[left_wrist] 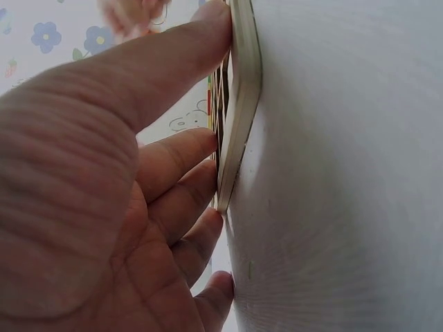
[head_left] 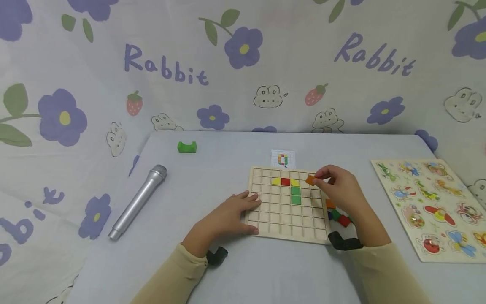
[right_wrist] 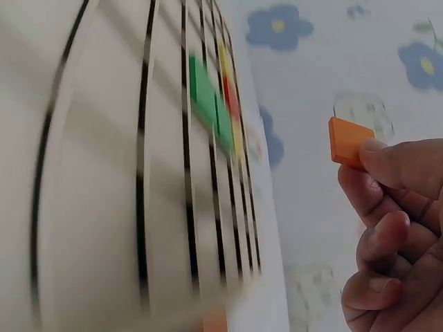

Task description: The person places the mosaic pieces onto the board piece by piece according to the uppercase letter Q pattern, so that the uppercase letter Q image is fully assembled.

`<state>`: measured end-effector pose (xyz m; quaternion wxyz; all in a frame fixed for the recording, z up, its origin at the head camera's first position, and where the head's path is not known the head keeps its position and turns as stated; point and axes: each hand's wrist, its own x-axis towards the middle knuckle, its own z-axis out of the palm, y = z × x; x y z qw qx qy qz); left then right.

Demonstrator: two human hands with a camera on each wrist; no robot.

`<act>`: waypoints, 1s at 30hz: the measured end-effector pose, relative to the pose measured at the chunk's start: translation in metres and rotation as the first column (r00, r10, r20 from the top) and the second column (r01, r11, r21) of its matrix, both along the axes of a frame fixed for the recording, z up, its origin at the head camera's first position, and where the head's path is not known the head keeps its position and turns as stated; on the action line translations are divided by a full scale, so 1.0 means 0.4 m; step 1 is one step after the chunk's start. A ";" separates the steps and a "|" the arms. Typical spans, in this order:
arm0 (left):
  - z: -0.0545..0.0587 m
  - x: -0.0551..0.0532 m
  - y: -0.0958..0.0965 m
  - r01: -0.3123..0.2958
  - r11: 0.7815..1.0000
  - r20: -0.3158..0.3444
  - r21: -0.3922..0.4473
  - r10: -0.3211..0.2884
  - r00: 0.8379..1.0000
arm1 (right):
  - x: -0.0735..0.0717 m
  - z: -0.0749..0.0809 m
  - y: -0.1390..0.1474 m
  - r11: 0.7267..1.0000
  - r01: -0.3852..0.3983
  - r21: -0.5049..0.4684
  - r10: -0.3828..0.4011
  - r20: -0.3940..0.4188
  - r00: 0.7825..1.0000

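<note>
The right hand (head_left: 339, 185) pinches an orange square tile (right_wrist: 349, 142) between thumb and fingertip, above the upper right of a wooden grid board (head_left: 279, 219). In the board's cells lie a red tile (head_left: 285, 182) between two yellow tiles (head_left: 276, 181), and two green tiles (head_left: 295, 196) below the right yellow one. The left hand (head_left: 231, 213) rests at the board's left edge, fingers spread; its thumb (left_wrist: 173, 62) touches the rim in the left wrist view. Behind the board lies a small card (head_left: 282, 159) printed with a coloured letter Q.
Loose tiles (head_left: 344, 220) in red, green, blue and orange lie by the board's right edge, partly under the right arm. A silver microphone (head_left: 138, 200) lies at left, a green block (head_left: 187, 147) behind it. At right lies an animal picture puzzle board (head_left: 436, 211).
</note>
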<state>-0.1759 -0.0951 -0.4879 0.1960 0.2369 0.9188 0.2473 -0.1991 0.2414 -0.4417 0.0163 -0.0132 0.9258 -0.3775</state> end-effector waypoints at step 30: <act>0.020 0.004 -0.003 0.032 0.999 -0.039 -0.016 -0.033 0.999 | -0.071 -0.088 -0.203 0.986 -0.165 0.005 0.164 0.079 0.983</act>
